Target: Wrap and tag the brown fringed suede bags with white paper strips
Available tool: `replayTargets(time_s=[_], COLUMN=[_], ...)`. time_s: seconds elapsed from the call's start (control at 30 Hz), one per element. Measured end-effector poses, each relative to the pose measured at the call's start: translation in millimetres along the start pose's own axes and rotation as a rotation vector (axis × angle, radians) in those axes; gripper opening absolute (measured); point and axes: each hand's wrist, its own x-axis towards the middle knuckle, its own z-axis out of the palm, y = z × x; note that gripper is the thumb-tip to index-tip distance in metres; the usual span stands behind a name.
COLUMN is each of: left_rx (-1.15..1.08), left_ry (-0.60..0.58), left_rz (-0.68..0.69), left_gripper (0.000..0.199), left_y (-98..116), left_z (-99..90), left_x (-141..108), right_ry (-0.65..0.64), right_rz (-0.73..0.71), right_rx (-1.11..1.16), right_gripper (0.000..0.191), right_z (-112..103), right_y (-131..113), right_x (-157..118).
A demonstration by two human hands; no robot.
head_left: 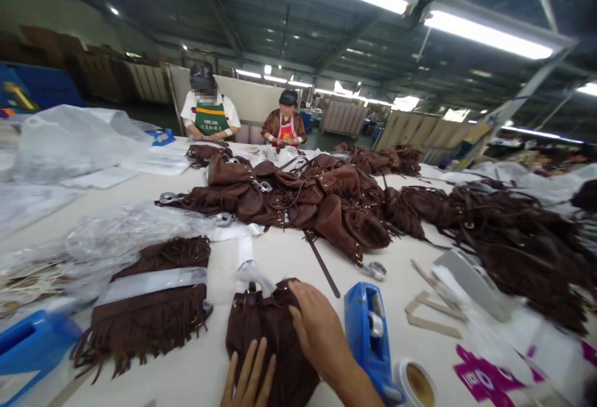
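A dark brown bag (268, 326) lies on the pale table at the bottom middle, with clear wrapping at its top. My left hand (249, 374) rests on its lower front, fingers stretched and slightly spread. My right hand (317, 326) lies over the bag's upper right side, its fingertips near the top edge; it is open and not wrapped round anything. Left of the bag is a fringed brown piece (153, 314) with a pale band (153, 284) across it. A blue tape dispenser (368, 332) stands just right of my right hand.
Brown bags (298, 192) are heaped across the table's middle, with more at the right (513, 239). Clear plastic (116, 233) covers the left side. A tape roll (415, 385), beige strips (433, 314) and another blue dispenser (32, 345) lie near. Two people stand across the table.
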Motion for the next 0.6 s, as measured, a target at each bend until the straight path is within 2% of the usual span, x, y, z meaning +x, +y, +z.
replayTargets(time_s=[0.07,0.13,0.2,0.23,0.27,0.33,0.4,0.43,0.5,0.6], left_rx=[-0.009,-0.056,-0.18,-0.275,-0.387,-0.635,-0.871,-0.979,-1.15,-1.295], left_ry=[-0.013,-0.001,0.04,0.061,0.071,0.053,-0.036,-0.102,-0.246,-0.345], left_rz=[0.013,-0.021,-0.143,-0.265,-0.435,-0.868,-1.276,-1.429,-1.596,-1.573], left_gripper=[0.052,0.055,0.055,0.055,0.055,0.054,0.056,0.059,0.07,0.078], left_y=[-4,-4,-2,-1,0,-5,-19,-30,-54,-82], left_z=[-6.8,-11.1,-13.9,-15.2,-16.7,-20.2,-23.1,-23.6,-22.0,-14.0], left_x=[2,3,3,3,4,11,24,33,52,76], right_ry=[-0.18,-0.38,-0.484,-0.5,-0.506,-0.487,-0.438,-0.412,-0.365,-0.318], right_rz=[0.06,0.083,0.082,0.079,0.077,0.073,0.075,0.079,0.088,0.117], right_rx=[0.049,0.083,0.112,0.132,0.158,0.229,0.307,0.342,0.403,0.599], right_gripper=[0.054,0.054,0.05,0.048,0.046,0.038,0.028,0.025,0.022,0.021], right_z=[0,12,25,30,32,30,24,20,15,10], right_y=[-10,-14,-9,-4,2,12,18,19,18,16], right_x=[48,86,107,111,113,109,100,95,85,74])
